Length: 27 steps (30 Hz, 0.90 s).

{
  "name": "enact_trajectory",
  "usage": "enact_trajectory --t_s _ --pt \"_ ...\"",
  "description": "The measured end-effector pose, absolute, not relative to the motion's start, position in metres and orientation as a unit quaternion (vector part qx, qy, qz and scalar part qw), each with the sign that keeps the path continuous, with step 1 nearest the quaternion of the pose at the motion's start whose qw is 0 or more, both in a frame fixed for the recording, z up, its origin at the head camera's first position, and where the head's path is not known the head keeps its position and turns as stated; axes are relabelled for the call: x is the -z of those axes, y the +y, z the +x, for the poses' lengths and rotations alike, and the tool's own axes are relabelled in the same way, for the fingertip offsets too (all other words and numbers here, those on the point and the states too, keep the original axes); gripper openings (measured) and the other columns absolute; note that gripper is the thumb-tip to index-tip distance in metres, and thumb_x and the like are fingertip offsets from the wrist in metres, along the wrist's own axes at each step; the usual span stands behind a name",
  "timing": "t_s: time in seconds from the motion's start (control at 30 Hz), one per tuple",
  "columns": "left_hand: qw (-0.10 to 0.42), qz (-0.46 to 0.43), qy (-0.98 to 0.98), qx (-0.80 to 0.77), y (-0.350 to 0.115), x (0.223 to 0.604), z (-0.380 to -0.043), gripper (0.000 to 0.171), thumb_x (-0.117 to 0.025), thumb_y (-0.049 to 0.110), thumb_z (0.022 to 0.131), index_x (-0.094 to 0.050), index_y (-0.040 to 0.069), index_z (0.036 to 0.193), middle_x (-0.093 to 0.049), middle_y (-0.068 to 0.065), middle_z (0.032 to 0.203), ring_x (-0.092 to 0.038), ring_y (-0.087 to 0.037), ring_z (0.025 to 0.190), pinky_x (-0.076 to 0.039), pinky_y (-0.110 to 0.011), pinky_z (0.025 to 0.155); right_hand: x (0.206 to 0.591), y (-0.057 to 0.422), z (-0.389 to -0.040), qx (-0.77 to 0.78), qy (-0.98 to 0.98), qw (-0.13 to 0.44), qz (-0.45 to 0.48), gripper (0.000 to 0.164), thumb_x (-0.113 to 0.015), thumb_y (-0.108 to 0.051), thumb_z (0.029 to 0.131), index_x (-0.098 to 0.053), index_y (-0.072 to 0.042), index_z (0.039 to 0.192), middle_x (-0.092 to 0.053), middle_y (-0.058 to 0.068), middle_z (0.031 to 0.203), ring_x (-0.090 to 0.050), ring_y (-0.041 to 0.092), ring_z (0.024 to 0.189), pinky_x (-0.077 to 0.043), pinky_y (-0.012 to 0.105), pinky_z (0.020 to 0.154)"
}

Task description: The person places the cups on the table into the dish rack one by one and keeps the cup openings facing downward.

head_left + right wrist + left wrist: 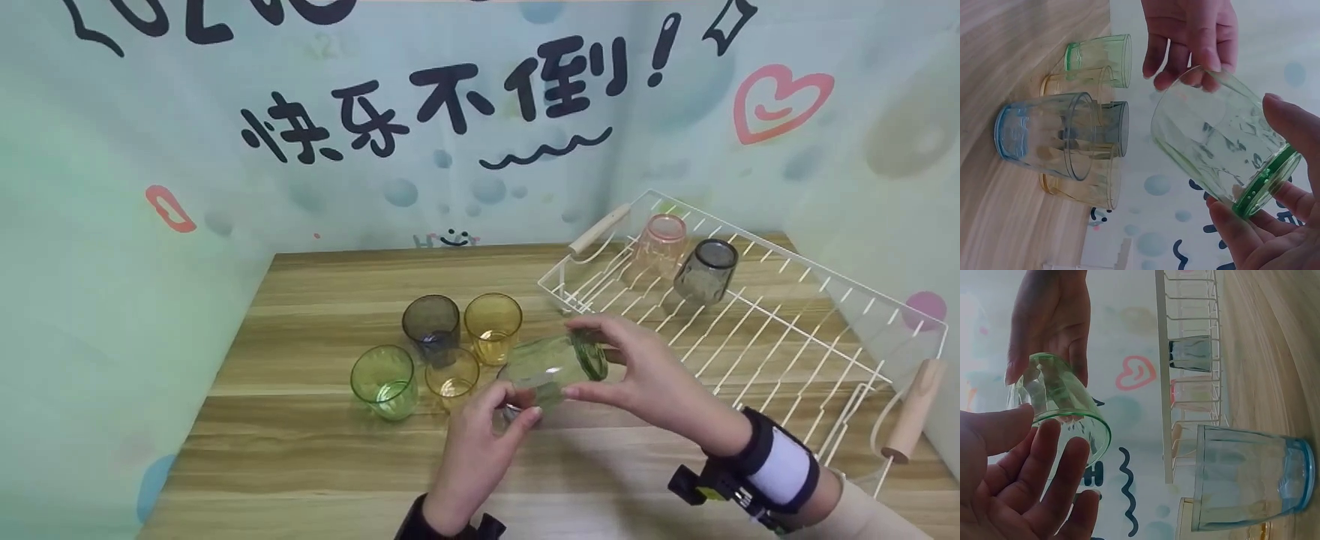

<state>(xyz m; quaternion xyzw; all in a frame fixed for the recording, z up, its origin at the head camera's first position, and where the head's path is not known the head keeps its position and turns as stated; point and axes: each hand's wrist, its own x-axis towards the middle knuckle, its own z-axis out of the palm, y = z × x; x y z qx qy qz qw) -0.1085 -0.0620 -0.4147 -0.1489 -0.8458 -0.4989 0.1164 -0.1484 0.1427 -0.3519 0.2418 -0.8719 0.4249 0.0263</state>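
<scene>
Both hands hold a clear green glass [546, 367] tilted on its side above the table. My right hand [645, 375] grips it round the thick green base, thumb on one side and fingers on the other. At the rim end, my left hand [480, 442] pinches the edge between thumb and fingers, as the left wrist view shows. A blue glass [1044, 135] stands upright on the table close by; in the head view it is mostly hidden. Left of the hands stand another green glass [383, 382], two amber glasses [493, 322] and a dark grey glass [431, 322], all upright.
A white wire rack [772, 349] with wooden handles [915, 409] sits on the right. In it, a pink glass [660, 244] and a grey glass [706, 271] stand upside down. A printed cloth [450, 195] hangs behind the wooden table [315, 465].
</scene>
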Motion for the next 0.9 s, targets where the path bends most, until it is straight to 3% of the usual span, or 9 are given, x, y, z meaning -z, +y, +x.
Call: enact_trajectory --t_s 0.17,0.5,0.67,0.9 --pt "0.134 -0.161 -0.872 0.442 -0.064 0.414 -0.111 0.014 -0.064 0.021 0.081 -0.061 0.016 0.093 -0.066 0.006 0.092 -0.061 -0.006 0.085 -0.052 -0.026 0.082 0.344 0.148 -0.152 -0.387 -0.889 0.053 0.240 0.073 -0.079 -0.038 0.062 -0.048 -0.015 0.124 -0.060 -0.001 0.115 -0.058 0.012 0.101 -0.053 0.027 0.086" --pt "0.189 -0.169 -0.912 0.321 -0.092 0.412 -0.120 0.027 -0.065 0.024 0.080 -0.060 0.015 0.105 -0.065 0.005 0.100 -0.061 -0.009 0.093 -0.052 -0.026 0.084 0.337 0.163 -0.164 -0.318 -0.921 0.091 0.208 0.072 -0.078 -0.042 0.063 -0.048 -0.013 0.122 -0.060 0.004 0.118 -0.059 0.018 0.100 -0.052 0.037 0.084" --pt "0.202 -0.172 -0.920 0.288 -0.110 0.413 -0.128 0.032 -0.067 0.021 0.077 -0.060 0.013 0.107 -0.064 0.001 0.106 -0.060 -0.013 0.099 -0.050 -0.028 0.090 0.334 0.175 -0.169 -0.289 -0.930 0.117 0.196 0.071 -0.078 -0.043 0.064 -0.050 -0.013 0.121 -0.061 0.004 0.113 -0.059 0.018 0.092 -0.052 0.036 0.077" --pt "0.201 -0.135 -0.931 0.273 -0.133 0.414 -0.137 0.036 -0.069 0.020 0.076 -0.059 0.012 0.110 -0.062 0.000 0.110 -0.057 -0.015 0.104 -0.048 -0.029 0.095 0.326 0.195 -0.176 -0.280 -0.934 0.133 0.178 0.070 -0.078 -0.037 0.065 -0.050 -0.012 0.124 -0.061 0.009 0.115 -0.058 0.024 0.095 -0.050 0.043 0.079"
